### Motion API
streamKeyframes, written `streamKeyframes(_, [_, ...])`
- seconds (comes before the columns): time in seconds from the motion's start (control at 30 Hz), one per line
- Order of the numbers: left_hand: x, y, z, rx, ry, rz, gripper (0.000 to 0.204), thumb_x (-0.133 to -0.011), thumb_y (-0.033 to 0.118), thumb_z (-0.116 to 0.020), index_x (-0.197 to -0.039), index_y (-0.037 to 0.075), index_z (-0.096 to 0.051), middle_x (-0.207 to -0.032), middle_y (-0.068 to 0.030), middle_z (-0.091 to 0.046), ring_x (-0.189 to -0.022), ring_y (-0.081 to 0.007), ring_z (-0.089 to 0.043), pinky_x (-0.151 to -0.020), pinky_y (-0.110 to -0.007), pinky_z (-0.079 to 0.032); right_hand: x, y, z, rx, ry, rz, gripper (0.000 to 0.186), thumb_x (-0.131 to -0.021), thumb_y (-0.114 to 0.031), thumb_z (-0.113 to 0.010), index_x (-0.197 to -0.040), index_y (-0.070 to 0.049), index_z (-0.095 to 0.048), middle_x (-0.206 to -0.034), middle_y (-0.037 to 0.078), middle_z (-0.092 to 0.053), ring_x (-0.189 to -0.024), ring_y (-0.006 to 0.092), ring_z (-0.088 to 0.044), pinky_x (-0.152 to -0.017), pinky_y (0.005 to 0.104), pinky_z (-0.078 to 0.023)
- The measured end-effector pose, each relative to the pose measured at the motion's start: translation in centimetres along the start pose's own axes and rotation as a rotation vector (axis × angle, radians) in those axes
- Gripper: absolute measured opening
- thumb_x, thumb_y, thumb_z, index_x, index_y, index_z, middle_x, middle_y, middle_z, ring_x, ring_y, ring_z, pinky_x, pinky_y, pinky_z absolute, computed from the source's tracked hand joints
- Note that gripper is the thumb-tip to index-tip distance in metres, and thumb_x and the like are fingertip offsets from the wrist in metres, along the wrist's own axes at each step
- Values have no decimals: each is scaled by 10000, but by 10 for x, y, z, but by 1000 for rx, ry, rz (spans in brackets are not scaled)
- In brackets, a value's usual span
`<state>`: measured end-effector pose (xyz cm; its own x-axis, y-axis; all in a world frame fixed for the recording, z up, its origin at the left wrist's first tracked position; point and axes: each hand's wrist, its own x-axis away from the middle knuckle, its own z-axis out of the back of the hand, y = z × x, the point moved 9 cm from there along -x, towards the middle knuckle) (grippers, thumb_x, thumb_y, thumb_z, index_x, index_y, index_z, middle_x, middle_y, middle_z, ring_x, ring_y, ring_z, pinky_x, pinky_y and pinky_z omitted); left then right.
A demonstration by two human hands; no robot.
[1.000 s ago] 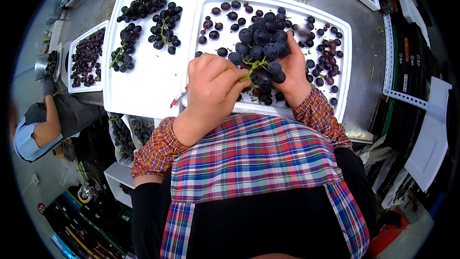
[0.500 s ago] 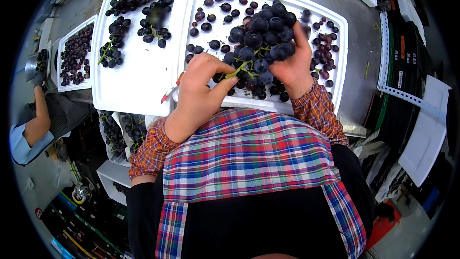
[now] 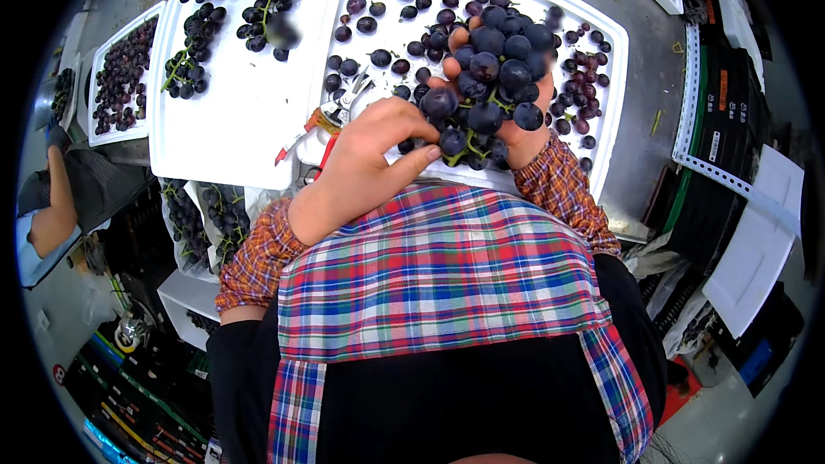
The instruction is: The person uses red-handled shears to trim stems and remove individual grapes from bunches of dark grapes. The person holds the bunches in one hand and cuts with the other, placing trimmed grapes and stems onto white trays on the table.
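A bunch of dark grapes (image 3: 514, 75) is held above a white foam tray (image 3: 614, 103). My right hand (image 3: 526, 139) cradles it from beneath, its fingertips showing between the berries at the left side. My left hand (image 3: 371, 146) is closed, with thumb and forefinger pinched at the bunch's lower left, where green stem shows; exactly what lies between the fingertips is hidden. Beside my left hand, snips (image 3: 322, 123) with red handles lie at the tray's left edge. Loose grapes (image 3: 380, 58) are scattered over the tray around the bunch.
A second white tray (image 3: 232, 133) on the left carries several dark bunches. Farther left stands a tray of small reddish grapes (image 3: 127, 82), near another person's arm (image 3: 58, 189). Bagged grapes (image 3: 202, 219) sit below the table edge. A perforated metal rail (image 3: 690, 94) runs at the right.
The bunch has turned in my right hand, so its stem points lower and the fingers show more. My left hand shifted slightly, uncovering the snips.
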<state>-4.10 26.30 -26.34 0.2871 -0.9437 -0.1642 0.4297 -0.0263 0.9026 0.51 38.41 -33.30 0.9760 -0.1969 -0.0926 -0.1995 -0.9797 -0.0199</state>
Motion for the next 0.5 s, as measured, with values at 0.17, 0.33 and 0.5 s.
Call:
streamKeyframes(0.17, [16,-24,47,-382,317,40,212,-739,50,-727,-942,39,-666,-954,-124,-626,-930,-302,-584,-819,-377,-464,3,2,5,-13,116,-24,737,-916,-617,-333,-1370,-41,-411,-1321,221,-483,-1159,441,-528,-1040,601,-370])
streamKeyframes(0.33, [52,-85,49,-903,83,323,582,-716,256,-764,-1229,62,-571,-1194,-129,-544,-1104,-350,-466,-896,-474,-389,6,4,20,-90,248,-41,689,-954,-554,-294,-1374,-19,-405,-1354,253,-440,-1234,458,-452,-1069,595,-332])
streamKeyframes(0.5, [51,-82,46,-1028,102,265,547,-735,244,-740,-1209,28,-575,-1139,-132,-562,-1057,-317,-495,-866,-427,-405,5,12,19,-191,193,-54,666,-960,-530,-320,-1363,-7,-406,-1379,269,-401,-1313,514,-306,-1070,636,-298])
